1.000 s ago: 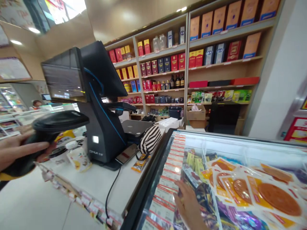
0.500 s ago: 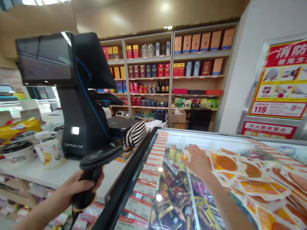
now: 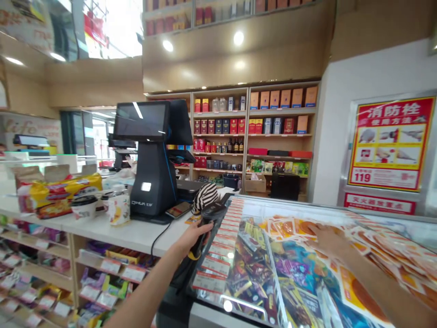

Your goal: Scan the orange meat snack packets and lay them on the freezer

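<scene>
My left hand (image 3: 196,234) is wrapped round the handle of a black barcode scanner (image 3: 214,210), held over the left edge of the glass-topped freezer (image 3: 218,255). Its cable trails across the white counter. To the right, my right hand (image 3: 329,241) reaches out over flat white-and-orange packets (image 3: 362,291), each with a round orange-brown picture or item. Its fingers are stretched out and slightly blurred, seemingly touching the packets. More packets overlap in a fan beyond and right of it. Colourful wrapped goods (image 3: 252,259) show through the glass.
Left of the freezer, a white counter (image 3: 146,237) carries a black checkout terminal (image 3: 152,182), a phone (image 3: 179,210), a striped cloth item (image 3: 205,198), cups (image 3: 83,207) and a yellow snack bag (image 3: 68,193). Shelves of boxes (image 3: 218,127) line the back wall.
The scanner in my left hand has moved right to the freezer's edge. My right hand has moved right over the packets, which now spread differently. The view has tilted up and shows more counter.
</scene>
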Demonstrator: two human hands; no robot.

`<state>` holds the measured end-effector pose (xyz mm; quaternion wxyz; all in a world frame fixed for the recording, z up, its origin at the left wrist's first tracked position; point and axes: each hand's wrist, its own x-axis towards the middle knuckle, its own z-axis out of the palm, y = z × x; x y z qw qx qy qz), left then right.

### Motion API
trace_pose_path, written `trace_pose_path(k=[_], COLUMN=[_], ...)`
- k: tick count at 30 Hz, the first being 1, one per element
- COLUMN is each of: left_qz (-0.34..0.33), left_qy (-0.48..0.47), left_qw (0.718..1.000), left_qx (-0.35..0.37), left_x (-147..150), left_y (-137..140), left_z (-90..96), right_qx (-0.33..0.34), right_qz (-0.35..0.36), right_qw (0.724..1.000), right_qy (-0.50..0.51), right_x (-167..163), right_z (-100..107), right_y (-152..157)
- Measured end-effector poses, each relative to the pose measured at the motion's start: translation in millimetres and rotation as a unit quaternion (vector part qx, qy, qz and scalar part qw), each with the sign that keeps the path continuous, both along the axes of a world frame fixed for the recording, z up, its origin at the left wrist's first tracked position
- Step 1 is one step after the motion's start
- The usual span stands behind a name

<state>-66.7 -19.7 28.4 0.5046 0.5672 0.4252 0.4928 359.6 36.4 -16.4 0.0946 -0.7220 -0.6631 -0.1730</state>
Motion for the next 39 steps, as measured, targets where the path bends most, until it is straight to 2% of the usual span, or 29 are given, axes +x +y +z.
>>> trace_pose_path(k=[3, 5, 8, 11, 14, 16, 22, 25, 29, 34, 36, 39], left_qz=[0.005, 0.016, 0.032, 0.027, 0.023, 0.017, -0.01, -0.013, -0.019, -0.023, -0.019, 0.005], left_qy=[0.008, 0.012, 0.008, -0.01, -0.029, -0.043, -0.113, -0.144, -0.164, -0.168, -0.153, -0.142], left_qw=[1.0, 1.0, 0.999, 0.996, 0.989, 0.987, 0.974, 0.965, 0.957, 0.964, 0.972, 0.98], left_qx=[-0.005, -0.017, -0.033, -0.088, -0.145, -0.154, -0.195, -0.219, -0.239, -0.205, -0.18, -0.141], left_x=[-5.0, -9.8, -10.5, -2.1, 8.9, 15.3, 31.6, 38.2, 41.0, 39.5, 41.4, 46.7], left_y=[-11.6, -16.5, -17.6, -15.3, -10.8, -5.2, 18.8, 23.5, 23.7, 34.9, 42.3, 50.6], left_z=[14.3, 26.0, 41.1, 45.2, 34.6, 21.3, -21.5, -30.9, -34.6, -40.6, -39.4, -32.3], right_qx=[0.002, 0.01, 0.014, 0.012, 0.023, 0.033, 0.048, 0.057, 0.071, 0.058, 0.028, -0.002], right_qz=[0.024, 0.093, 0.126, 0.126, 0.125, 0.129, 0.133, 0.136, 0.136, 0.108, 0.098, 0.087], right_qw=[0.999, 0.995, 0.991, 0.992, 0.992, 0.991, 0.99, 0.988, 0.986, 0.991, 0.995, 0.996], right_qy=[-0.03, -0.032, -0.031, -0.016, 0.0, 0.005, -0.011, -0.039, -0.069, -0.052, -0.017, 0.024], right_x=[-30.8, -60.5, -101.2, -117.3, -106.1, -89.9, -44.9, -30.5, -18.3, -37.2, -55.6, -79.6], right_z=[7.0, 7.5, -0.8, -15.5, -30.5, -38.1, -46.4, -50.0, -55.5, -40.8, -28.1, -13.3], right_y=[3.7, 8.4, 23.3, 41.9, 52.6, 53.5, 45.2, 39.3, 23.1, 11.3, 23.2, 59.4])
